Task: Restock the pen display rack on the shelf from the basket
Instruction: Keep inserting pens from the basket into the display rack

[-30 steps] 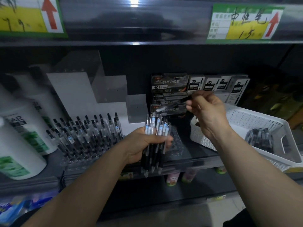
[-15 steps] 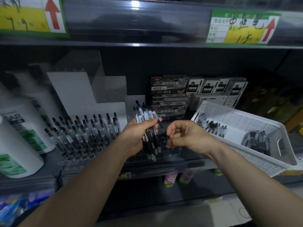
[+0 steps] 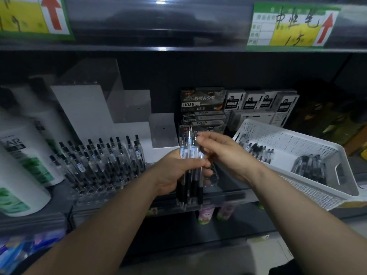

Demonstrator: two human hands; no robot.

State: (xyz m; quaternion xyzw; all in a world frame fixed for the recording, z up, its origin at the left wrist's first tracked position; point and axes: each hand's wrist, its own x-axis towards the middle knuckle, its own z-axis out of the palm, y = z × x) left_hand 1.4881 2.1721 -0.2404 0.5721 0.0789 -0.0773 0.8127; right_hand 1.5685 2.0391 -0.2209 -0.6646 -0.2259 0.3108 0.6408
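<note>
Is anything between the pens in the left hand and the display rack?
Nothing visible blocks the way. The left hand grips the pen bundle just right of the rack, and the right hand pinches a pen top. Standing pens fill the rack's left slots; the clear slots behind the bundle look empty.

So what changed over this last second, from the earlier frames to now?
The right hand came down from the boxes, carrying one pen, to the bundle of pens and now pinches its tops. The left hand kept gripping the bundle. The basket and display rack stayed put.
</note>
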